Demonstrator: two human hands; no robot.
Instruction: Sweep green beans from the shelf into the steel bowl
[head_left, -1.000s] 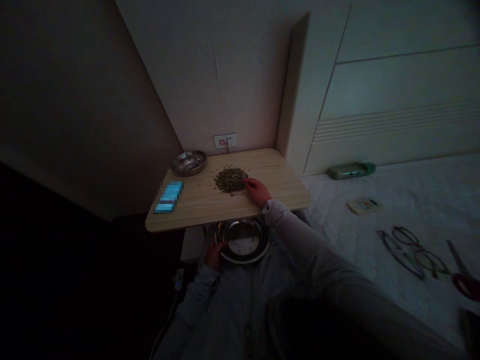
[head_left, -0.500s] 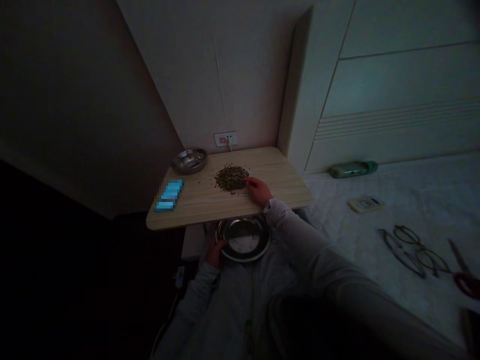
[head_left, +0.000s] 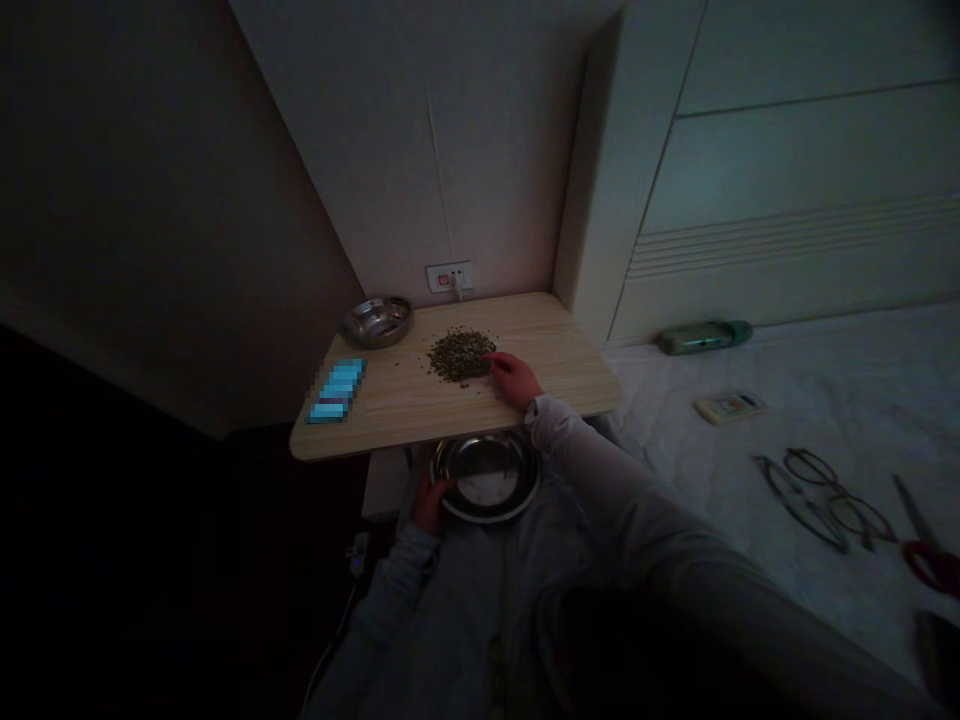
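A heap of small greenish-brown grains [head_left: 457, 352] lies spread on the wooden tabletop [head_left: 360, 430]. At its right edge my right hand [head_left: 513, 378] rests with fingers pinched together; what they hold, if anything, is too small to make out. Below the table's front edge, over my lap, my left hand [head_left: 430, 503] grips the left rim of a steel basin [head_left: 487, 515]. A few tiny bits show on the basin's bottom. Another steel bowl [head_left: 377, 322] stands at the table's back left corner, with something dark inside it.
A phone with a lit, blurred screen [head_left: 337, 391] lies at the table's left. On the white bed to the right are a green bottle [head_left: 703, 338], a small pale box [head_left: 730, 406], glasses [head_left: 844, 500] and red-handled scissors [head_left: 930, 565]. A plugged-in socket [head_left: 450, 277] is behind the table.
Small pinkish bits by my right fingertips at the heap's near edge are no longer seen there. Both hands stay nearly in place; the view shifts slightly.
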